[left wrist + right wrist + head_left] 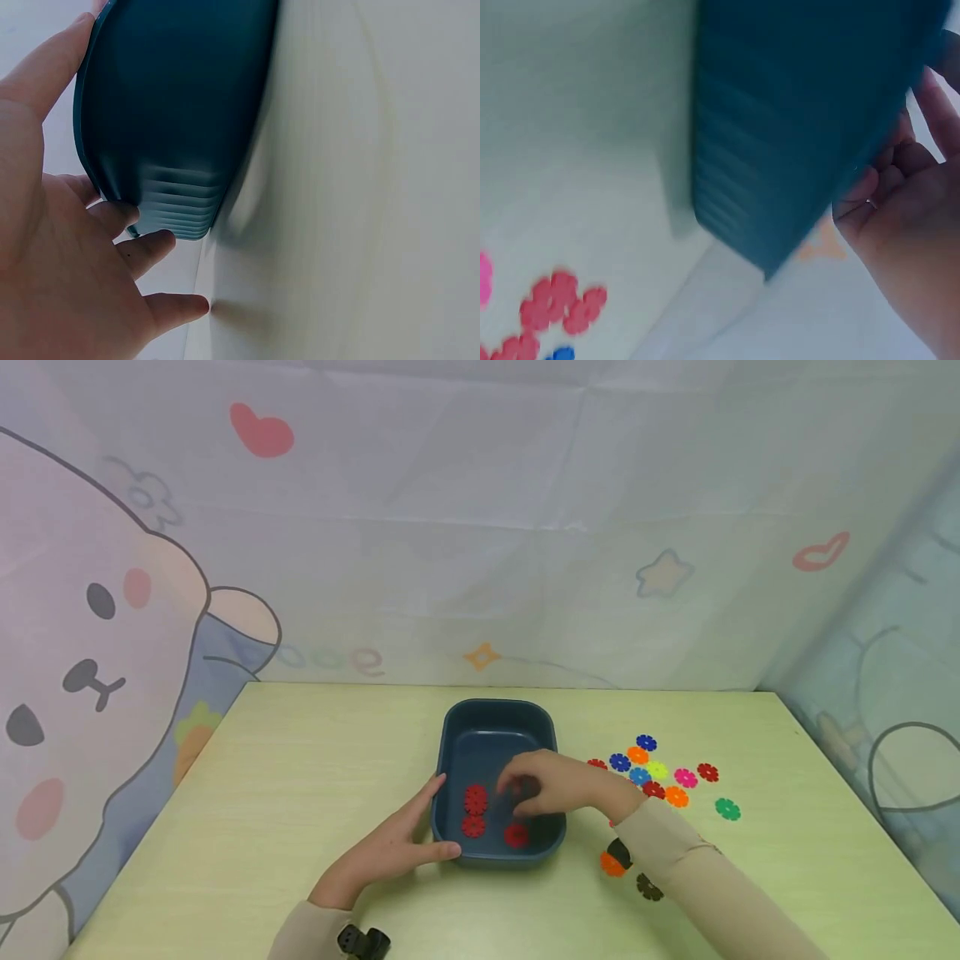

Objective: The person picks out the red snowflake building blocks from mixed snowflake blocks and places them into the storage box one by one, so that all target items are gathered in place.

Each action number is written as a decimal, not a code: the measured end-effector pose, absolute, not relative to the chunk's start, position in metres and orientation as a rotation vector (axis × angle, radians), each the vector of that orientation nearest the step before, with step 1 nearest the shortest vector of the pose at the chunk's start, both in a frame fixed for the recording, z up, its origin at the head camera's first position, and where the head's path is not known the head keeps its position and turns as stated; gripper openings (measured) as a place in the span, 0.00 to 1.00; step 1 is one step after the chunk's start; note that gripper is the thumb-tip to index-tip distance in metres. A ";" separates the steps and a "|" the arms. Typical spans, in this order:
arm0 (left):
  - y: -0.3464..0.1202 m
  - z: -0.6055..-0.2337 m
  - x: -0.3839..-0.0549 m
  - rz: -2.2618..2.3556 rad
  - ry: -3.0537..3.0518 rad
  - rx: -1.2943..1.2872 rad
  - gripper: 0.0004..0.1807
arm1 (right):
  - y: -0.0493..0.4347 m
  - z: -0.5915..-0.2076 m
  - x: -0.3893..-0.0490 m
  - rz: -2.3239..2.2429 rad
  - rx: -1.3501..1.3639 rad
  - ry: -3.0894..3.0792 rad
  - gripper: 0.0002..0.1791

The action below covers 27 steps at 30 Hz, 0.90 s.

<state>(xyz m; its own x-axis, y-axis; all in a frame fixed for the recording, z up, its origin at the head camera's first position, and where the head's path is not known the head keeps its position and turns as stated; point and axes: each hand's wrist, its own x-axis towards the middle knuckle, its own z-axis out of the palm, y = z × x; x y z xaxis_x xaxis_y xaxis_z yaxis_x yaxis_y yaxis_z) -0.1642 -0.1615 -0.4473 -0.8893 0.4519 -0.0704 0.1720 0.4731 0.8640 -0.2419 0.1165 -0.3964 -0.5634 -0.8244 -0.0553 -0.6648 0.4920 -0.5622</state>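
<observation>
A dark blue plastic bin stands on the table with several red notched snowflake discs inside. My left hand rests against the bin's near left corner, its thumb at the near rim and a finger along the left side. In the left wrist view its fingers are spread beside the ribbed outer wall. My right hand reaches over the right rim, with fingers loosely bent inside the bin. Below its fingertips lies a blurred red disc, apart from the hand. I see nothing between the right fingers.
Right of the bin lie loose discs in several colours, among them a green disc, a pink disc and a dark disc. My right forearm passes over part of them. A printed cloth hangs behind the table.
</observation>
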 end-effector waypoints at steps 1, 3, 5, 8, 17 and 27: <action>-0.161 -0.447 -0.164 1.380 2.433 0.529 0.53 | 0.122 -0.393 -0.241 -0.739 -1.262 2.431 0.15; -0.161 -0.447 -0.164 1.380 2.432 0.524 0.53 | 0.133 -0.387 -0.241 -0.804 -1.256 2.445 0.15; -0.161 -0.447 -0.164 1.377 2.432 0.522 0.54 | 0.145 -0.383 -0.242 -0.866 -1.230 2.471 0.15; -0.161 -0.447 -0.164 1.371 2.439 0.524 0.54 | 0.164 -0.378 -0.244 -0.923 -1.164 2.523 0.15; -0.162 -0.449 -0.165 1.377 2.449 0.527 0.54 | 0.227 -0.374 -0.248 -0.935 -0.914 2.660 0.16; -0.162 -0.450 -0.166 1.369 2.448 0.521 0.55 | 0.282 -0.405 -0.252 -0.981 -0.641 2.733 0.21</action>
